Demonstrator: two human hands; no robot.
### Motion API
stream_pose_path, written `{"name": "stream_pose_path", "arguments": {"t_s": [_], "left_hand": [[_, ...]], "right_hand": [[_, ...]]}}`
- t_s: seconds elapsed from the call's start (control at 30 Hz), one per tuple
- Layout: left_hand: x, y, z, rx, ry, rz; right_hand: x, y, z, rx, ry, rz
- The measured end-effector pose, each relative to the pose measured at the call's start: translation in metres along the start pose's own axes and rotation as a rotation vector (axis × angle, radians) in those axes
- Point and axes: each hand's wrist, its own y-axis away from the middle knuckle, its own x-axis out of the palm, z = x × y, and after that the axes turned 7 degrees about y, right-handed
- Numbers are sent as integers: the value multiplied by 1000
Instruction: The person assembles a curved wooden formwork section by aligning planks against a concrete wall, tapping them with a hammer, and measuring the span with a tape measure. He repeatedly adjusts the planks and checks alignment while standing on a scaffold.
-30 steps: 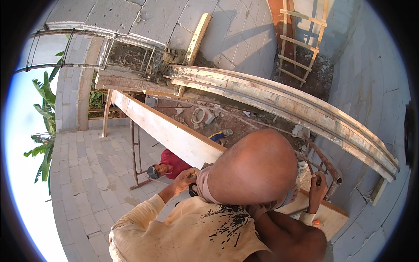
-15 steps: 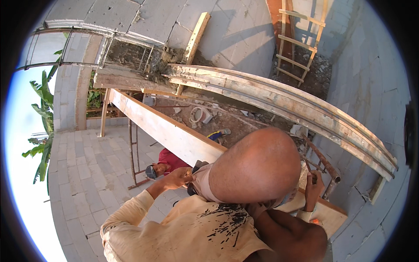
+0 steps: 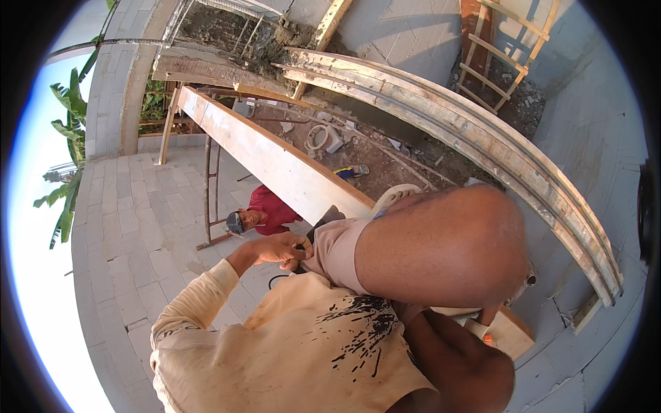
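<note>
My left hand [image 3: 284, 250] is at my left hip with its fingers curled against the hem of my beige shorts [image 3: 336, 251]. Something black shows at its fingertips, too covered to name. A dark, flat-ended piece [image 3: 329, 217] sticks out just beyond it, beside the plank. Of my right arm only the wrist [image 3: 487, 315] shows, below my raised knee [image 3: 475, 241]. The knee hides the right hand and whatever it may hold. Under me runs a long pale plank [image 3: 268, 155], and its near end [image 3: 513, 334] comes out by my right wrist.
A person in a red shirt [image 3: 268, 208] stands below, left of the plank. Wooden formwork [image 3: 441, 117] curves along the right. Rebar and wet concrete [image 3: 265, 41] lie at the top. A wooden ladder [image 3: 499, 58] leans at far right. Rubble and a white ring [image 3: 318, 137] lie below.
My view has shifted, and my raised knee has moved right and larger in view. The right hand, seen before beside a rusty pipe, is now hidden behind the knee. A sandalled foot shows beyond the thigh.
</note>
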Motion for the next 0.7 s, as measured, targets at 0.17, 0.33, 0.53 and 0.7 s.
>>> {"name": "stream_pose_path", "arguments": {"t_s": [0.17, 0.33, 0.53, 0.7], "left_hand": [[0, -11, 14, 124, -350, -177], [-3, -27, 19, 441, -320, -313], [-8, -13, 30, 221, -527, -188], [-7, -7, 33, 103, -774, -108]], "right_hand": [[-5, -1, 3, -4, 31, 52], [0, -2, 4, -2, 60, 56], [3, -1, 10, -5, 75, 49], [3, -2, 15, -6, 83, 58]]}}
